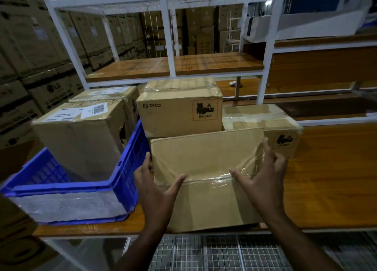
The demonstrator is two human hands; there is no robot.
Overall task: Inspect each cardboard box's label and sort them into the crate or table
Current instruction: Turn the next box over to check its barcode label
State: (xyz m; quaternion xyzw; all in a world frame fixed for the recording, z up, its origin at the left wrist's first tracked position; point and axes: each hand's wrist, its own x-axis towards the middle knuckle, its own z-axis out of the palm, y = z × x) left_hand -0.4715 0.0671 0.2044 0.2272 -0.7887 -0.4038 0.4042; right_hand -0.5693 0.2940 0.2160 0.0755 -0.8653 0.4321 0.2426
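Observation:
A plain taped cardboard box [206,158] sits at the front of the wooden table [326,189]. My left hand [157,187] grips its left edge, thumb lying on the top face. My right hand [263,175] holds its right side, thumb on the tape and fingers curled over the far right corner. No label shows on its visible faces. Behind it stands a PICO box [179,111] with a UN 3481 battery sticker. A third box [271,124] with the same sticker lies at the right. The blue crate [126,168] at the left holds a box [81,136] with white shipping labels.
Another labelled box [106,94] sits behind the crate. A white metal rack [167,36] with wooden shelves rises behind the table. Stacked large cartons [30,56] fill the left. A wire mesh shelf [214,252] lies below the table's front edge.

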